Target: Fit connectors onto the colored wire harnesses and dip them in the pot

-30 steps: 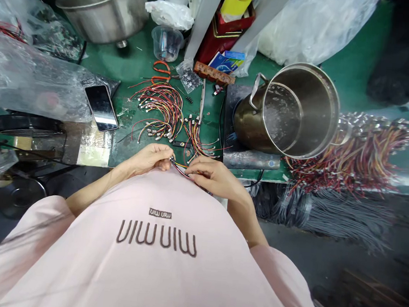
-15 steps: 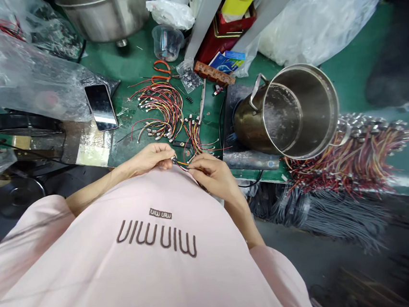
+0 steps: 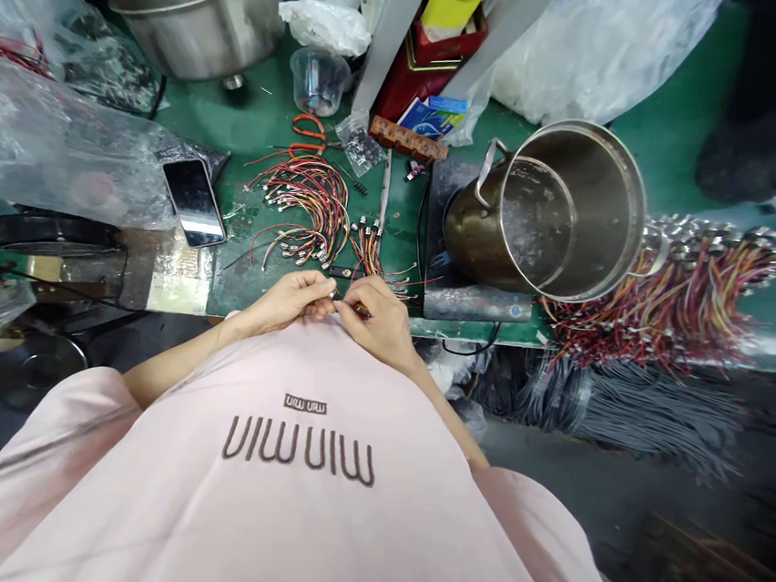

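Left hand (image 3: 301, 301): thumb and fingertips pinched together on one end of a small wired part (image 3: 333, 294).
Right hand (image 3: 377, 322): fingers curled, thumb and forefinger together beside the left tips; looks clamped on the part's wires.
Wired part: between both hands, at the table's (image 3: 404, 224) near edge, close against the shirt (image 3: 295, 538).
Wire bundles: larger bundle (image 3: 335, 199) and smaller bundle (image 3: 368, 248) just beyond the hands.
Drop risk: tiny part, fingertip hold; a slip here could send it over the near edge.
Snag risk: stray ends from the smaller bundle lie close by, could catch on the right hand.
Pot (image 3: 476, 231): on a black plate (image 3: 475, 310), near edge, right of the hands; heat unknown.
Hidden: fingers cover most of the part; exact contact unclear.
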Motion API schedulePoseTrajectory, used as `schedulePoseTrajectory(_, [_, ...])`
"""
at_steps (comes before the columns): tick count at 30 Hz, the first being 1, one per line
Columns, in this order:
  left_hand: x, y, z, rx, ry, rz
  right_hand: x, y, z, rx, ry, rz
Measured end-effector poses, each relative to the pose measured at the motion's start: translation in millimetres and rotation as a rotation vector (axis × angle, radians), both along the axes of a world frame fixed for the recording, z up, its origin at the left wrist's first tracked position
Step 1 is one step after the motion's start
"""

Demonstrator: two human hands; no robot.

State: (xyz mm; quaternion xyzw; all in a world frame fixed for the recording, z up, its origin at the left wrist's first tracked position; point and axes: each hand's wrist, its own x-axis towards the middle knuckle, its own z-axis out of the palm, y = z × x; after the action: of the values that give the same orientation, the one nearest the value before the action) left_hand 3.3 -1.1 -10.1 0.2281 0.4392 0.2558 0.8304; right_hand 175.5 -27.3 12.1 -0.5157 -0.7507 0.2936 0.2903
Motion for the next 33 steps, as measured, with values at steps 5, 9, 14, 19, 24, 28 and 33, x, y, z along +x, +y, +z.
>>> schedulePoseTrajectory(5, [0,-1,-1.9,-0.001,-0.008,0.004,0,-1,0.6,-0.010,0.009,0.008])
schedulePoseTrajectory(9, [0,-1,-2.4,0.008,-0.006,-0.008,0,2,3.5,-0.159,0.076,-0.016])
schedulePoseTrajectory(14, [-1,1,-0.9,-0.028,-0.029,0.016,13,7,9.5,-0.630,0.326,0.007])
schedulePoseTrajectory(19, [0,3,0.8,-0.064,-0.004,0.024,21,8,7.9,-0.682,0.270,0.016])
schedulePoseTrajectory(24, [1,3,1.9,-0.057,0.029,-0.002,14,11,9.9,-0.768,0.303,-0.047])
schedulePoseTrajectory(28, [0,3,1.8,-0.043,0.025,0.004,8,14,11.5,-0.866,0.426,-0.121])
schedulePoseTrajectory(33, [0,2,0.5,-0.019,0.048,0.000,5,13,8.7,-0.855,0.466,-0.170])
